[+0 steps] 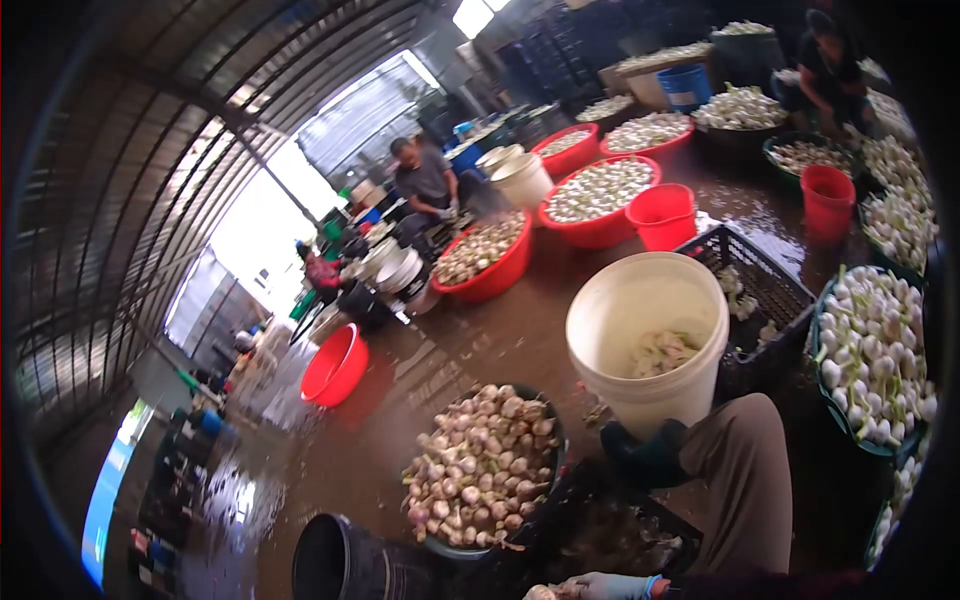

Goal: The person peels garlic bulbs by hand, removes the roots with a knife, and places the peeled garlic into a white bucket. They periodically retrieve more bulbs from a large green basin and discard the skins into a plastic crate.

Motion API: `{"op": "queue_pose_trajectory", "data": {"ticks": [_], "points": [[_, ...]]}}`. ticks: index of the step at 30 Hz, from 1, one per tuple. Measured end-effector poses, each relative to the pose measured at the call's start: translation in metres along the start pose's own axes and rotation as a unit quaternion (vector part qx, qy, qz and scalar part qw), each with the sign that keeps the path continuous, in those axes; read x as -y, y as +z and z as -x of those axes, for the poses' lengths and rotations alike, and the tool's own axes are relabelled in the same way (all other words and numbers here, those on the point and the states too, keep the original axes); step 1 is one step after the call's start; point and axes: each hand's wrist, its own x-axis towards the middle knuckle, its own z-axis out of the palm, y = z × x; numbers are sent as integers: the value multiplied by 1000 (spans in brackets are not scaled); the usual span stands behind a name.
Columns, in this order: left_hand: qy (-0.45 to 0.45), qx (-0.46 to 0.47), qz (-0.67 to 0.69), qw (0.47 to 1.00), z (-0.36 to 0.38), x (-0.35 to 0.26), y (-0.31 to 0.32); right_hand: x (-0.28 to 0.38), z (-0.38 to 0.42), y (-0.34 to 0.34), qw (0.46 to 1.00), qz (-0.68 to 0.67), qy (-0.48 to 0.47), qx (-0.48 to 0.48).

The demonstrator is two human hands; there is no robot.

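At the bottom edge, my right hand (608, 585), in a whitish glove with a blue-edged cuff, is partly cut off by the frame. Its fingers are closed around a garlic bulb (540, 592), which shows at the fingertips. My left hand is out of view. Just beyond the hand stands a dark tub heaped with unpeeled garlic bulbs (485, 465). A large cream bucket (650, 300) with pale scraps at its bottom stands near my boot (640, 455). A black bucket (335, 560) lies tilted to the left of the hand.
A black crate (770, 290) sits behind the cream bucket. To the right is a tub of white garlic (872, 360). Red tubs, one of them a bare red basin (337, 366), stand on the wet floor (400, 370). Several people work farther back, including a seated person (425, 180).
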Motion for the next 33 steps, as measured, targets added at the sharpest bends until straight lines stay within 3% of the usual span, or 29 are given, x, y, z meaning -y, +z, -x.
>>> {"op": "queue_pose_trajectory", "data": {"ticks": [2,3,4,6,10,12,14,16,17,18,20,21,22,24,26,29,30,32,33], "points": [[-3,-30,20,999,3,1,3,44,44,15,995,91,-33,-10],[1,-33,14,999,2,3,-1,34,34,6,977,203,-58,-26],[0,-34,7,999,0,6,-4,13,23,0,871,420,-199,-158],[-3,-18,-1,1000,0,11,-4,33,35,14,832,490,-191,-175],[-14,-1,28,1000,1,10,9,22,23,17,817,524,-173,-169],[65,-150,-185,969,6,15,13,14,17,15,837,497,-177,-143],[69,-136,-143,978,6,15,8,3,6,7,862,462,-167,-122],[64,-80,-76,992,4,16,10,9,6,7,976,184,-64,-100],[62,-86,-71,992,4,18,13,17,11,2,960,256,-35,-106],[74,-97,-80,989,5,14,26,15,10,-4,983,166,16,-82],[94,-121,-102,983,10,7,41,17,11,-5,993,96,-10,-74],[86,-111,-84,987,3,15,17,28,14,4,994,80,-21,-64],[76,-105,-96,987,-2,18,4,36,20,8,974,198,-32,-102],[77,-131,-172,973,-7,29,-8,41,19,14,867,486,-57,-100],[62,-157,-187,968,-6,34,-9,28,15,13,870,477,-64,-110],[48,-187,-202,960,-6,36,-3,14,15,15,770,580,-197,-179],[52,-187,-198,961,-7,37,-1,16,14,14,773,579,-192,-177],[55,-176,-210,960,-6,38,2,27,11,12,825,550,12,-132],[63,-167,-206,962,-6,36,6,22,11,10,846,506,-10,-168]]}}
